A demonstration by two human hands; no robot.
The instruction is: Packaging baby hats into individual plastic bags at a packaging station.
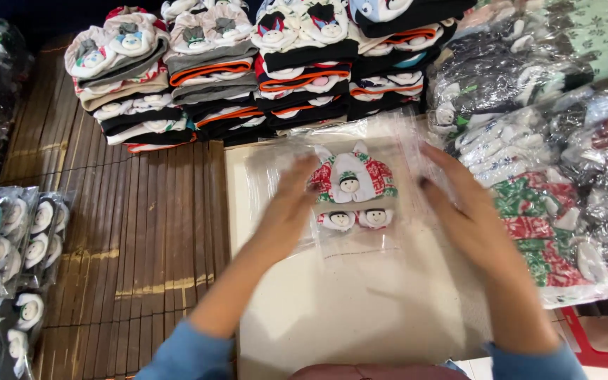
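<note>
A small knitted hat with a red, green and white pattern and a round face on it, plus two matching mittens [352,188], lies inside a clear plastic bag [388,151] on a white board [360,309]. My left hand [286,211] rests flat on the left part of the bag, fingers touching the hat's edge. My right hand [459,204] presses on the bag's right side with fingers apart. Both forearms wear blue sleeves.
Stacks of folded knitted hats [212,70] stand at the back on a brown slatted mat [142,246]. Bagged hat sets [15,232] lie at the left. Piles of bagged knitwear [550,176] fill the right side.
</note>
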